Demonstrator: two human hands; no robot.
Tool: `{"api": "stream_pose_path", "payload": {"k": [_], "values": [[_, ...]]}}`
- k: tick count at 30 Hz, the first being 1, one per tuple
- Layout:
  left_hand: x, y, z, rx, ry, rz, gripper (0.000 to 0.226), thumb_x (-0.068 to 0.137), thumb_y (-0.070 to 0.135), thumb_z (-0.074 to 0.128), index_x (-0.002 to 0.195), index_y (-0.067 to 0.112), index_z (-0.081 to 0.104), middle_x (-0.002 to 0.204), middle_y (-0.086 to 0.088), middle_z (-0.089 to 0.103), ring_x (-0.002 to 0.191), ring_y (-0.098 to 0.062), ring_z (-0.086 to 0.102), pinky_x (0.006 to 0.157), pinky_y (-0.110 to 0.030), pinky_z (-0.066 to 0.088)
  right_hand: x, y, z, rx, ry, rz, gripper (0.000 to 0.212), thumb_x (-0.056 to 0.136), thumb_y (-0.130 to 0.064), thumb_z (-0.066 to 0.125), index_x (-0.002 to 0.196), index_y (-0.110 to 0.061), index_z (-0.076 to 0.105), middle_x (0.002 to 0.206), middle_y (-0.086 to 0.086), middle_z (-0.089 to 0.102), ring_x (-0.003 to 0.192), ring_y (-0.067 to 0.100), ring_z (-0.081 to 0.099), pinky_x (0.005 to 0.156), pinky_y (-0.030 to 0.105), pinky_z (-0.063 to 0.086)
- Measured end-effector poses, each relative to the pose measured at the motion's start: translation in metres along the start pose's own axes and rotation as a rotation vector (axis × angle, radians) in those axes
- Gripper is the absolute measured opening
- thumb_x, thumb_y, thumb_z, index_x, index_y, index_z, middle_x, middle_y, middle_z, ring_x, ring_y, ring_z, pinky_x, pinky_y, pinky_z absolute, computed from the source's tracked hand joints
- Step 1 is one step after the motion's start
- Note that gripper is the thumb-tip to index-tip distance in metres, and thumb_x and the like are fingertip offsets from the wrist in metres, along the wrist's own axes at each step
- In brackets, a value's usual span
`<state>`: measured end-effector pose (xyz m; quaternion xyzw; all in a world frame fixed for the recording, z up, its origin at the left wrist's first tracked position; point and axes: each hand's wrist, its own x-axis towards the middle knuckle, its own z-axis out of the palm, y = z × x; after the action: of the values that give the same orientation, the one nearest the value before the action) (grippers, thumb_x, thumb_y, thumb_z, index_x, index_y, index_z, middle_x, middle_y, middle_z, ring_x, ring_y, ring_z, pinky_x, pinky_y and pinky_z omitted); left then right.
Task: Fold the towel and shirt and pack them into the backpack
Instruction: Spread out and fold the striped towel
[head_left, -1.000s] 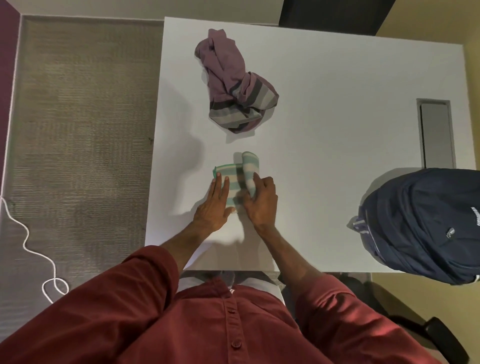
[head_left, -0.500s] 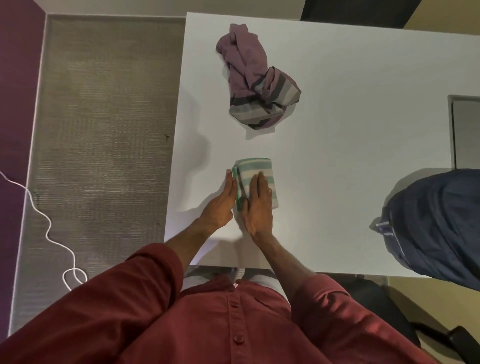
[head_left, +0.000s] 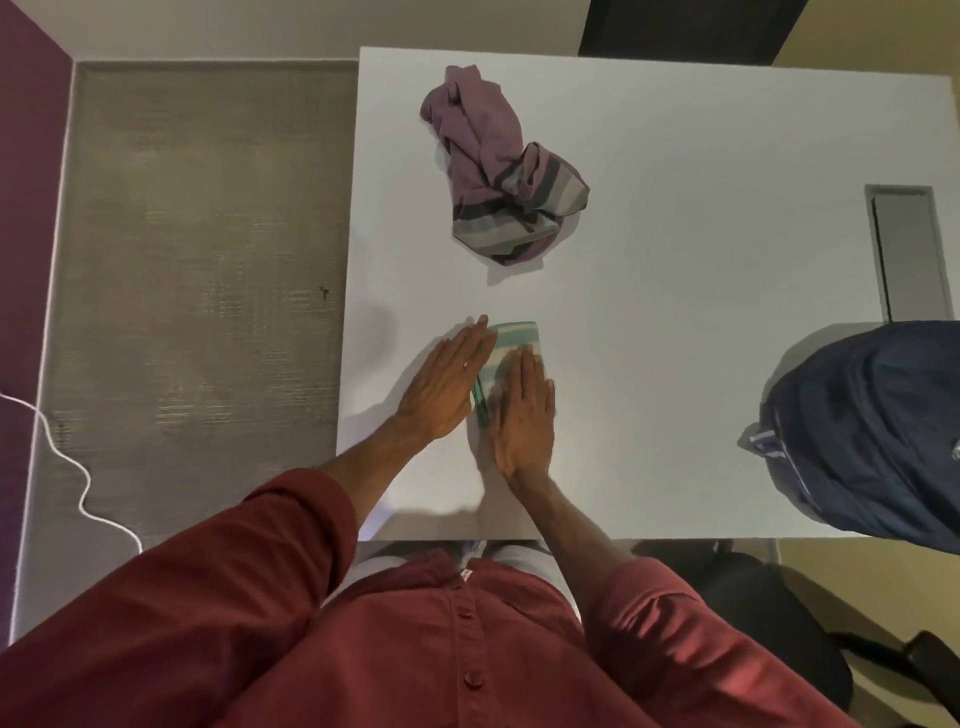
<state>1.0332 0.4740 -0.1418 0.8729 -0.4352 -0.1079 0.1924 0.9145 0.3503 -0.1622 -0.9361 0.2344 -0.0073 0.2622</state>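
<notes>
Head view: both hands, left (head_left: 445, 385) and right (head_left: 521, 413), press flat on towel (head_left: 514, 336).

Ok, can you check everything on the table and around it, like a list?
Surface: white table, grey panel set in it at right.
Job's things: folded green-striped towel near the front edge; purple striped shirt crumpled behind it; navy backpack at the right edge.
Clutter: nothing seen.
Hands: left hand flat along the towel's left edge; right hand flat on top.
Cables: white cable on the floor, left.
Surroundings: grey carpet; black chair, lower right.
</notes>
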Motion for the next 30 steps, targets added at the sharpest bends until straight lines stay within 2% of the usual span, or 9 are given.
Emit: {"api": "stream_pose_path", "payload": {"k": [1, 3, 6, 11, 14, 16, 21, 26, 30], "values": [[0.009, 0.001, -0.004, 0.044, -0.030, 0.084, 0.069, 0.113, 0.036, 0.002, 0.166, 0.005, 0.033, 0.174, -0.016, 0.028, 0.161, -0.035, 0.029, 0.127, -0.057, 0.033, -0.001, -0.001, -0.004, 0.031, 0.014, 0.070, 0.074, 0.107, -0.042, 0.031, 0.170, -0.005, 0.016, 0.178, 0.012, 0.014, 0.166, 0.027, 0.010, 0.135, 0.049, 0.009], [0.029, -0.003, 0.000, 0.113, -0.125, 0.236, 0.062, 0.113, 0.039, 0.029, 0.169, 0.012, 0.027, 0.177, -0.013, 0.021, 0.164, -0.032, 0.022, 0.130, -0.055, 0.027, -0.003, 0.001, 0.000, 0.053, -0.013, 0.188, 0.076, 0.108, -0.047, 0.023, 0.171, -0.006, 0.008, 0.180, 0.011, 0.005, 0.166, 0.026, 0.003, 0.135, 0.050, 0.009], [0.049, -0.009, 0.013, 0.264, -0.301, 0.282, 0.098, 0.100, 0.041, 0.068, 0.171, 0.021, 0.003, 0.180, -0.010, 0.006, 0.166, -0.030, 0.014, 0.129, -0.055, 0.029, -0.014, 0.011, 0.020, -0.115, -0.107, 0.208, 0.080, 0.112, -0.055, 0.023, 0.170, -0.009, -0.007, 0.179, 0.012, -0.007, 0.166, 0.028, -0.004, 0.133, 0.055, 0.016], [0.052, -0.027, 0.015, 0.327, -0.432, 0.102, 0.078, 0.112, 0.041, 0.042, 0.172, 0.027, -0.007, 0.179, -0.015, -0.008, 0.165, -0.037, 0.013, 0.127, -0.060, 0.030, -0.020, 0.019, 0.034, -0.291, -0.123, 0.168, 0.090, 0.109, -0.064, 0.031, 0.171, -0.007, -0.001, 0.179, 0.018, 0.003, 0.166, 0.034, 0.009, 0.130, 0.058, 0.020], [0.050, -0.030, 0.014, 0.344, -0.477, 0.067, 0.081, 0.112, 0.038, 0.045, 0.171, 0.029, -0.011, 0.179, -0.018, -0.008, 0.165, -0.039, 0.012, 0.129, -0.057, 0.028, -0.019, 0.014, 0.031, -0.322, -0.129, 0.177, 0.095, 0.105, -0.066, 0.037, 0.171, -0.007, 0.002, 0.179, 0.017, 0.005, 0.166, 0.033, 0.010, 0.130, 0.057, 0.017], [0.052, -0.028, 0.017, 0.318, -0.433, 0.055, 0.078, 0.112, 0.040, 0.045, 0.172, 0.030, -0.004, 0.178, -0.019, 0.005, 0.161, -0.042, 0.024, 0.124, -0.059, 0.035, -0.020, 0.012, 0.027, -0.327, -0.129, 0.166, 0.096, 0.104, -0.066, 0.039, 0.171, -0.007, 0.003, 0.179, 0.017, 0.004, 0.166, 0.033, 0.008, 0.130, 0.056, 0.014], [0.037, -0.016, 0.021, 0.308, -0.346, -0.019, 0.074, 0.111, 0.040, 0.048, 0.172, 0.018, 0.012, 0.163, -0.017, 0.040, 0.134, -0.038, 0.052, 0.093, -0.051, 0.055, -0.012, 0.030, 0.001, -0.405, -0.164, 0.030, 0.093, 0.102, -0.054, 0.044, 0.171, -0.010, -0.001, 0.180, 0.013, 0.001, 0.166, 0.029, 0.006, 0.133, 0.054, 0.011], [0.005, -0.002, 0.034, 0.241, -0.206, -0.123, 0.080, 0.106, 0.039, 0.059, 0.169, 0.008, 0.022, 0.153, -0.020, 0.051, 0.126, -0.037, 0.058, 0.089, -0.050, 0.057, 0.001, 0.058, -0.019, -0.496, -0.181, -0.096, 0.088, 0.102, -0.029, 0.053, 0.171, -0.008, 0.002, 0.180, 0.010, 0.000, 0.167, 0.027, 0.003, 0.132, 0.056, 0.010], [-0.010, 0.014, 0.044, 0.233, -0.204, -0.127, 0.085, 0.104, 0.041, 0.061, 0.168, 0.001, 0.022, 0.144, -0.021, 0.055, 0.116, -0.036, 0.061, 0.083, -0.047, 0.057, 0.015, 0.067, -0.031, -0.562, -0.246, -0.104, 0.085, 0.101, -0.025, 0.043, 0.171, -0.012, -0.003, 0.180, 0.006, -0.005, 0.167, 0.024, 0.001, 0.133, 0.056, 0.004]]}}
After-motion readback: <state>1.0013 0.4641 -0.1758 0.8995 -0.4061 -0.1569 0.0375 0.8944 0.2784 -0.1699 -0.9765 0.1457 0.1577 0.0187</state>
